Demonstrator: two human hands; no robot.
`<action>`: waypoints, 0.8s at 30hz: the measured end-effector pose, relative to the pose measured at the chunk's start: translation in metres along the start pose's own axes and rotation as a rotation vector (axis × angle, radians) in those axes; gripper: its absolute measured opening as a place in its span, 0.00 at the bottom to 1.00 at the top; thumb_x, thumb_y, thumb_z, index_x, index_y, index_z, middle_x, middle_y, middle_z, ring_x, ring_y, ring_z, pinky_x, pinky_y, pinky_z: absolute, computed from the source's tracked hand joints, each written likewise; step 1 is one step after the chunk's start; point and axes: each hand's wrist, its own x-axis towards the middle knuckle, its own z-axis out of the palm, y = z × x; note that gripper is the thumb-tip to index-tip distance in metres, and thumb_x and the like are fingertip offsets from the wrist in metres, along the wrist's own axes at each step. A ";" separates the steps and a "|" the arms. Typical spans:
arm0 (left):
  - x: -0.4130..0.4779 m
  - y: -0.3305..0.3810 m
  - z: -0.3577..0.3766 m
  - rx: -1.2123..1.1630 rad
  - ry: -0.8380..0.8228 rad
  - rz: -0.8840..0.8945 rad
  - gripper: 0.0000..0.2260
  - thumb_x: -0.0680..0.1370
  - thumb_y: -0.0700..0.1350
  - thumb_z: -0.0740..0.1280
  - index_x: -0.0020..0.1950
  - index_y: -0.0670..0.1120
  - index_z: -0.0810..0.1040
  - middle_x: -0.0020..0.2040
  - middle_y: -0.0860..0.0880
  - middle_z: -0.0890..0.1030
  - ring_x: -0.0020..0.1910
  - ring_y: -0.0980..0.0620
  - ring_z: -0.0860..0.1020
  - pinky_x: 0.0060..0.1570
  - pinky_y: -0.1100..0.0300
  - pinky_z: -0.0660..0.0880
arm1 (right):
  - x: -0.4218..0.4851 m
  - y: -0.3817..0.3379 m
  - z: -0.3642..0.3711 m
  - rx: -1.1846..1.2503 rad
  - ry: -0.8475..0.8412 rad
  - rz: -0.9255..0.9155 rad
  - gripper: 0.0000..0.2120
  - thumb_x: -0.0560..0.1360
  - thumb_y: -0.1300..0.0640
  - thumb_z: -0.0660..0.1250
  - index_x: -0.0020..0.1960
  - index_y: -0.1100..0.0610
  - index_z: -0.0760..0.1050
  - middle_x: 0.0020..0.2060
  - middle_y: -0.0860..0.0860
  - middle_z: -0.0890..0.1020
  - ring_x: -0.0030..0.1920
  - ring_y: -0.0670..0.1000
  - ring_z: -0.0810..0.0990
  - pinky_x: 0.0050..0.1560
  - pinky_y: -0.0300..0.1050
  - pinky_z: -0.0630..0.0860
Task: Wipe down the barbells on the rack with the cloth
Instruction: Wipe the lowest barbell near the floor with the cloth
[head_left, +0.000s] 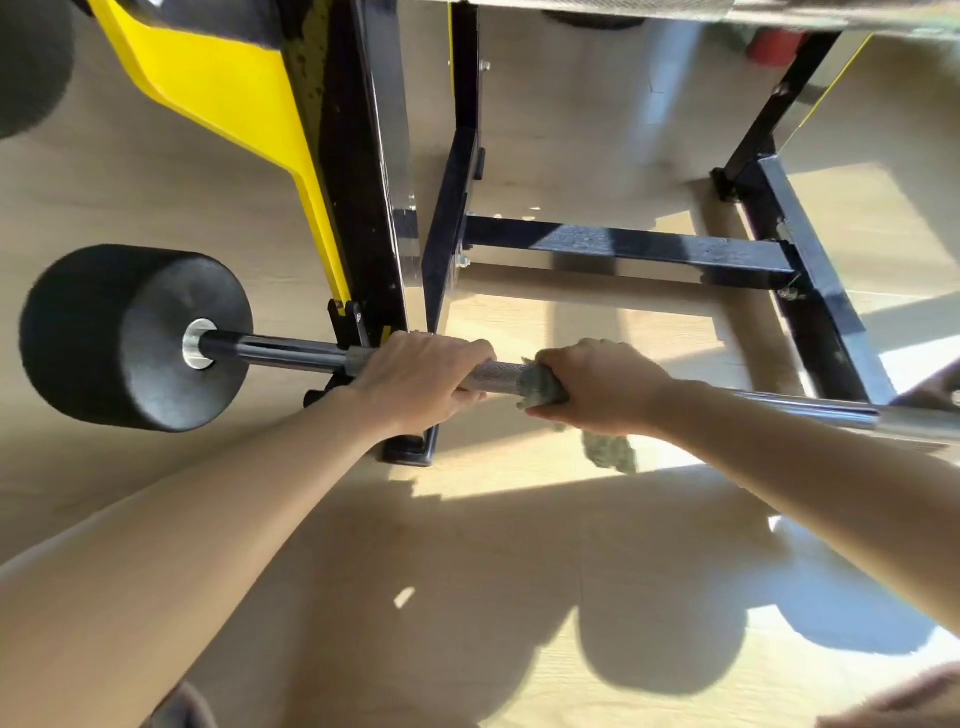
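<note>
The barbell (291, 351) is glossy polished metal with a rough knurled grip zone (498, 371). Its weight (104, 338) is matt black. The rack (623, 247) is glossy black painted metal with a smooth yellow panel (218, 78). The cloth (543, 387) is fuzzy green fabric.

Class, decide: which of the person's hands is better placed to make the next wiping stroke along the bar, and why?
The right hand: it grips the green cloth wrapped round the barbell. The left hand grips bare metal beside it, likely only steadying.
</note>
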 end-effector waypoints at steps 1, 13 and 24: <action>0.001 0.000 -0.001 0.001 -0.013 -0.018 0.17 0.80 0.57 0.67 0.65 0.51 0.74 0.53 0.52 0.84 0.48 0.51 0.81 0.47 0.57 0.74 | 0.010 -0.011 0.004 -0.050 0.037 -0.029 0.16 0.77 0.40 0.67 0.54 0.52 0.73 0.40 0.48 0.80 0.39 0.51 0.79 0.42 0.48 0.78; 0.006 -0.001 -0.011 -0.042 -0.120 -0.074 0.13 0.80 0.58 0.66 0.60 0.54 0.77 0.41 0.56 0.77 0.41 0.53 0.76 0.43 0.58 0.68 | -0.035 0.044 0.007 -0.117 0.071 0.011 0.16 0.78 0.39 0.65 0.53 0.51 0.69 0.35 0.48 0.79 0.34 0.53 0.78 0.40 0.52 0.79; -0.027 -0.014 -0.053 -0.286 -0.021 -0.130 0.15 0.78 0.43 0.71 0.64 0.53 0.81 0.55 0.53 0.84 0.48 0.57 0.77 0.47 0.64 0.72 | 0.026 -0.050 0.009 -0.154 0.173 -0.130 0.22 0.82 0.40 0.58 0.66 0.56 0.66 0.51 0.53 0.80 0.43 0.55 0.81 0.45 0.54 0.80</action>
